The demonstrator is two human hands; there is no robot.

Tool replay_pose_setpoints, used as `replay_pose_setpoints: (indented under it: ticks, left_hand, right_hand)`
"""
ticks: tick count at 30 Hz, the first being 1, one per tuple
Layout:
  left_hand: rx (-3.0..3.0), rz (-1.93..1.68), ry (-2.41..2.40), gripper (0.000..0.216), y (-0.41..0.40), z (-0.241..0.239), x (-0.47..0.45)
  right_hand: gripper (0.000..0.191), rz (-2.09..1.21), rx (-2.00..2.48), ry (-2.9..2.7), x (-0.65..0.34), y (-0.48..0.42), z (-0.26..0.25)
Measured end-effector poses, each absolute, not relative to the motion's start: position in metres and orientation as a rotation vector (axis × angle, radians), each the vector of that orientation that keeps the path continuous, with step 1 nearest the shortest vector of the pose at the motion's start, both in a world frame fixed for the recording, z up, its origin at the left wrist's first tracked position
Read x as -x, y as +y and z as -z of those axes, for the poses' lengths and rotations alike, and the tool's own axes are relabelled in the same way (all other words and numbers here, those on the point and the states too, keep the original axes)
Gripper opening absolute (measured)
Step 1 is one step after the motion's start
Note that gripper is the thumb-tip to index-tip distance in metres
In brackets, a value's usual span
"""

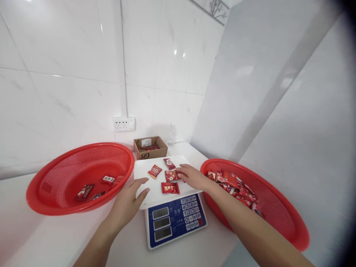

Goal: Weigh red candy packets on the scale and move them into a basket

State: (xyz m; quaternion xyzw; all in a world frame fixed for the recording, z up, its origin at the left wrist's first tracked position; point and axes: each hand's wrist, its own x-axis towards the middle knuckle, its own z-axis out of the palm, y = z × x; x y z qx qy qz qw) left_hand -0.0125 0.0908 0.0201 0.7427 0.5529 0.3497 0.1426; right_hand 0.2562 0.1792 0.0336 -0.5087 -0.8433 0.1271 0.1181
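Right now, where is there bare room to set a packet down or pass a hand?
Free: the back-left corner of the platter, between the cardboard box and the left hand; the counter in front of the left basket, beside the scale. Crowded: the platter middle, four red packets by the right hand, and the right basket on its left side.

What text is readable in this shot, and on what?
"SF": front of the cardboard box.
"7 8 9", "4 5 6", "1 2 3", "0": keypad of the scale.
Too small or blurred to read: the box's white sticker, the scale's displays and brand mark, the other keys, and the print on the red packets.
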Motion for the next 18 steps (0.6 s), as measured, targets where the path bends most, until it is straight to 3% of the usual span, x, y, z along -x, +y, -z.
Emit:
replay_pose_setpoints:
  ticks: [9, 18]
  left_hand:
    - [-2.153, -0.971, 1.584, 0.035, 0.090, -0.019, 0.012]
    - [-2.144, -1.002, 1.612, 0.035, 0.090, -0.020, 0.014]
  right_hand:
    - [0.034, -0.233, 1.773, -2.390, -0.265, 0.180, -0.038]
    - [0.034, -0.295, 1.694, -2.466, -0.246, 0.177, -0.042]
